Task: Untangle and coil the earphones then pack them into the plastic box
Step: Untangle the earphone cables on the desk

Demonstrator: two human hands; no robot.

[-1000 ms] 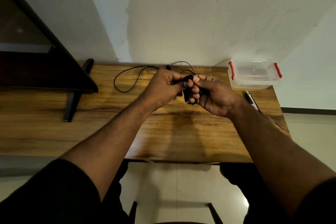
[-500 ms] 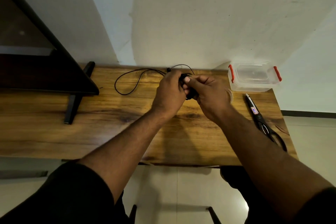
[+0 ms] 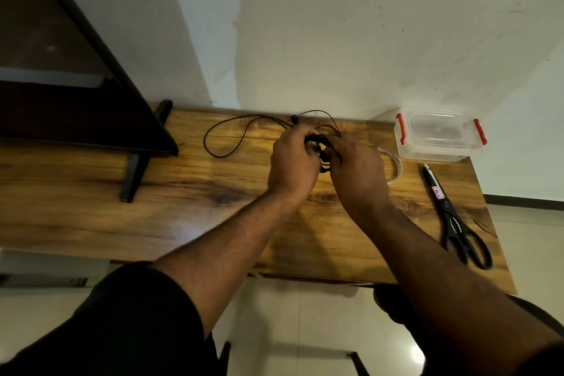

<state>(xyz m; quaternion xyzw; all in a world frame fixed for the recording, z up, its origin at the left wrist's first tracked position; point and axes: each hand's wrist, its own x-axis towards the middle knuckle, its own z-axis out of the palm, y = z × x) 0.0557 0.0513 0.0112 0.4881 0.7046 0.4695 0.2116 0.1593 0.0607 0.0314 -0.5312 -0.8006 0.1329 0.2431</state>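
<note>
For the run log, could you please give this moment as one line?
phase: coiling | both hands: on earphones | loose cable: on table | plastic box: lid on

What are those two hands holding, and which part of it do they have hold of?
Both the left hand and right hand hold the black earphones by the bunched cable between them; the remaining cable trails loose on the table.

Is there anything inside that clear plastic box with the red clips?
The plastic box looks empty through its clear walls and its lid appears to be on. The earphones are outside it, held between both hands.
</note>
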